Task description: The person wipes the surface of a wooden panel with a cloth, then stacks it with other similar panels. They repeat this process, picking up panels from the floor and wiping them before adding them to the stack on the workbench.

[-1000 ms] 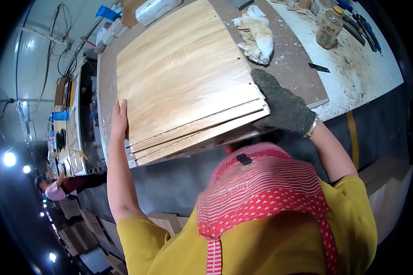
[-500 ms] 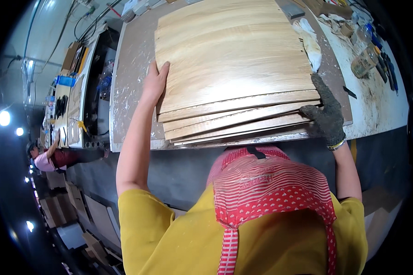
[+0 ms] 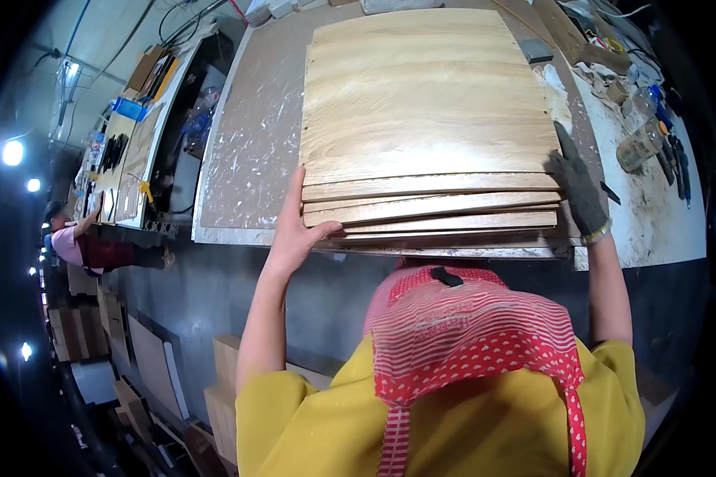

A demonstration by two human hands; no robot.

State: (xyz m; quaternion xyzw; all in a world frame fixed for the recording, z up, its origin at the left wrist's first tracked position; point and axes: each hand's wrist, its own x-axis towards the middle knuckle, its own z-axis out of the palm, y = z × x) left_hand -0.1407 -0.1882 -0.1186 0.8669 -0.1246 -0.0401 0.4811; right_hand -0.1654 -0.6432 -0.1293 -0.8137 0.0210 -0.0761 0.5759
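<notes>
A stack of light wood-grain boards (image 3: pixel 429 103) lies in front of me, its near edges fairly even, with narrow gaps between the layers. My bare left hand (image 3: pixel 296 238) grips the near left corner, thumb across the front edges and fingers along the left side. On the right side of the stack, my right hand (image 3: pixel 578 191) in a dark, dirty glove presses against the near right corner; its fingers run up along that edge. Both hands hold the stack between them. Beneath it is a brown, paint-spattered worktop board (image 3: pixel 250 143).
A white rag (image 3: pixel 555 91) and a grey block (image 3: pixel 537 51) lie beyond the stack's right side. Further right are a plastic bottle (image 3: pixel 640 147), dark-handled tools (image 3: pixel 679 163) and a small black blade (image 3: pixel 610 192). Another person (image 3: pixel 79 238) works at a bench on the far left.
My left hand has slid from the left side down to the near left corner. The boards' near edges are more even. My right hand has shifted its thumb off the front edges.
</notes>
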